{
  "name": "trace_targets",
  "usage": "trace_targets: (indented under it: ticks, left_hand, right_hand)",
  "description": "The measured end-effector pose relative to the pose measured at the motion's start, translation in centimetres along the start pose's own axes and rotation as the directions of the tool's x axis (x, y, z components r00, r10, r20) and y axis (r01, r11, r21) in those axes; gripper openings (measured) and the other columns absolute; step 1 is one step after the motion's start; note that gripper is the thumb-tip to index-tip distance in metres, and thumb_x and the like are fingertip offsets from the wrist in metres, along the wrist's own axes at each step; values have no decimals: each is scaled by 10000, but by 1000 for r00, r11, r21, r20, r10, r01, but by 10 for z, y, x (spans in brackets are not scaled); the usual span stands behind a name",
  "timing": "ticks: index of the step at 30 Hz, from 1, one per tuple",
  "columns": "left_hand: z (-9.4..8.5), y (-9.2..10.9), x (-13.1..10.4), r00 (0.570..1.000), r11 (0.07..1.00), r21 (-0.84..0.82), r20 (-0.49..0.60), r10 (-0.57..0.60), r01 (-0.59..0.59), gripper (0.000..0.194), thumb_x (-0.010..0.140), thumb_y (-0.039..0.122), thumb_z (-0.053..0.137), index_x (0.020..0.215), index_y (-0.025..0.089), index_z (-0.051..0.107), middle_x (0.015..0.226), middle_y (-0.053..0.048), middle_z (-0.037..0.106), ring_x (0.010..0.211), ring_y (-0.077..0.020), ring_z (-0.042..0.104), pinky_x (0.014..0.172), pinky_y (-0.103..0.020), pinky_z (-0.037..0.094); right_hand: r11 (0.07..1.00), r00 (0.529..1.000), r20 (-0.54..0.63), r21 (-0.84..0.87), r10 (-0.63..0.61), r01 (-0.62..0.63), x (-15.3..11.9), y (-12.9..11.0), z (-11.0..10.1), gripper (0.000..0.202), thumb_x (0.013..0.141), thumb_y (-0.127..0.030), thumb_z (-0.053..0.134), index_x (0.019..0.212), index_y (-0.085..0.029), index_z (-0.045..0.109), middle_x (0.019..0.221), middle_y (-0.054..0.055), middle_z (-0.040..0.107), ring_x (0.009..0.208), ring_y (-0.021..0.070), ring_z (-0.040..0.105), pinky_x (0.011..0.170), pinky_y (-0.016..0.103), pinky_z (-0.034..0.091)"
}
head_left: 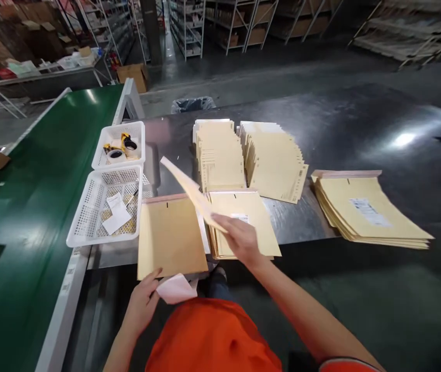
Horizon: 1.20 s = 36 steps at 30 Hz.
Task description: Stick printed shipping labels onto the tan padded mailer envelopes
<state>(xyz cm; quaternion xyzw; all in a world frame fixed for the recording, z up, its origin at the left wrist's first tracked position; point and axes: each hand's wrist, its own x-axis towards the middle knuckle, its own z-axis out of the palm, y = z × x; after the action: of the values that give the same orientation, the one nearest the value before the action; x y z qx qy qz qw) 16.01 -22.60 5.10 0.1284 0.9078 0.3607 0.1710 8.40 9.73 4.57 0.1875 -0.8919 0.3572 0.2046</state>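
My right hand (241, 238) is closed on the near edge of a kraft mailing envelope (191, 192), lifted and seen almost edge-on. Below it, a flat kraft envelope (171, 232) with a dark mark near its top flap lies at the table's front edge. At that envelope's lower left corner is my left hand (142, 299), its thumb and fingers pinching a white paper sheet (177, 288) that hangs over the edge. To the right, partly behind my right hand, sits a stack of labelled envelopes (261, 225).
Two fanned rows of envelopes (222, 160) (276, 165) stand on the metal table (344, 134). Another labelled pile (371, 206) overhangs its front edge at right. Left are a white basket (84, 227) with papers, a basket (142, 139) with tape dispensers, and a green conveyor (42, 170).
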Motion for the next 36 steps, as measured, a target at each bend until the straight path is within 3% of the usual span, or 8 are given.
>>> trace_targets:
  ticks: [5,9,14,21,23,26,30,36]
  left_hand:
    - [16,-20,2,980,999,7,-198,32,-31,293,867,297,446,903,193,717,1121,-118,699,1061,-240,645,894,-359,533]
    - [-4,24,-1,974,994,-32,-205,98,-107,285,887,281,449,979,202,706,1019,-88,728,928,-200,678,800,-280,541]
    - [-34,85,12,976,985,-62,-158,148,-160,311,895,293,418,886,206,717,907,-72,734,832,-199,670,713,-264,523]
    - [-62,47,0,834,909,157,-481,-272,387,501,837,457,401,1138,118,613,997,-146,680,912,-306,633,809,-449,503]
    - [-55,45,-9,786,885,10,-465,-408,466,636,812,529,447,1287,109,494,855,-100,676,776,-277,639,743,-441,521]
    - [-28,64,-13,883,824,-489,-199,-426,287,794,777,491,581,1434,180,263,846,-35,691,783,-210,659,787,-357,533]
    - [6,86,-9,892,538,-821,-85,-445,190,831,772,404,642,1437,193,190,1011,-78,700,878,-204,669,781,-313,545]
    - [7,71,-9,897,695,-662,-76,-436,282,286,761,381,659,949,172,607,783,-36,700,720,-183,660,680,-274,542]
  right_hand:
    - [943,981,185,-334,59,6,-87,89,-33,362,877,-118,410,1095,-255,665,1172,71,661,1141,236,573,901,407,497]
    - [946,928,335,-319,165,-53,-124,106,-12,300,821,-218,500,1081,-184,647,1220,163,603,1168,297,525,909,474,471]
    - [922,917,378,295,128,-250,-59,7,8,413,794,-397,601,1158,-206,550,1200,122,568,1110,244,538,935,403,456]
    - [511,830,500,660,247,-550,-23,-95,48,158,817,-332,558,749,-191,545,731,-5,523,664,127,514,585,232,434]
    - [346,777,539,697,325,-628,-28,-107,53,164,801,-347,586,852,-211,511,752,-13,529,676,133,517,604,244,444]
    - [212,750,525,743,403,-634,-30,-125,54,332,787,-344,608,1037,-250,411,799,-17,527,702,147,531,632,271,464]
    - [577,835,257,623,487,-528,-19,-137,46,390,756,-287,633,1108,-251,469,912,26,488,830,179,510,752,329,460]
    - [745,848,493,490,192,-453,-3,-121,32,52,783,-247,623,803,-203,641,742,7,588,701,143,541,653,266,427]
